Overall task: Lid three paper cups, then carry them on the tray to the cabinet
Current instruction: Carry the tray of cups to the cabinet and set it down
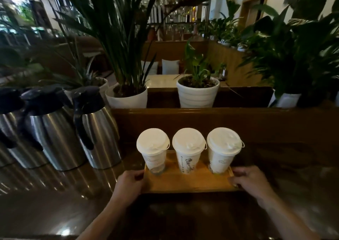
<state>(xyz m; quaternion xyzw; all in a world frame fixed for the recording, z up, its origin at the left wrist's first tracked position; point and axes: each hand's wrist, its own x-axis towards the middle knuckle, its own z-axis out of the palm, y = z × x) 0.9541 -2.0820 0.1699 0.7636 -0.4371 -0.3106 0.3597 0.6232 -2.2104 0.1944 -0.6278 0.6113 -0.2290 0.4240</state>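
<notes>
Three steel jugs (pixel 55 129) with dark handles were seen standing in a row at the far left of the dark, glossy counter (pixel 55 203), the nearest one just beside the tray's left end but not touching it. The left hand (pixel 128 182) was curled around the left short edge of the wooden tray (pixel 189 182), thumb on top of the rim and fingers tucked under out of sight. On the tray, three paper cups were lined up upright along its far side, each capped with a white lid: the left cup (pixel 153 153), the middle cup (pixel 189 153) and the right cup (pixel 223 151). The cups stood near one another without touching, and a bare strip of tray was left open between them and the near rim. The right hand (pixel 251 182) was closed on the tray's right short edge in the same manner, thumb laid over the rim. Whether the tray was resting on the counter or lifted clear of it could not be told. Behind the tray a raised wooden ledge (pixel 201 118) was seen running across the view, close to the cups' far side, with two white plant pots (pixel 198 92) set beyond it. To the right of the tray an open stretch of counter was visible, bordered farther off by large leafy plants (pixel 297 52).
</notes>
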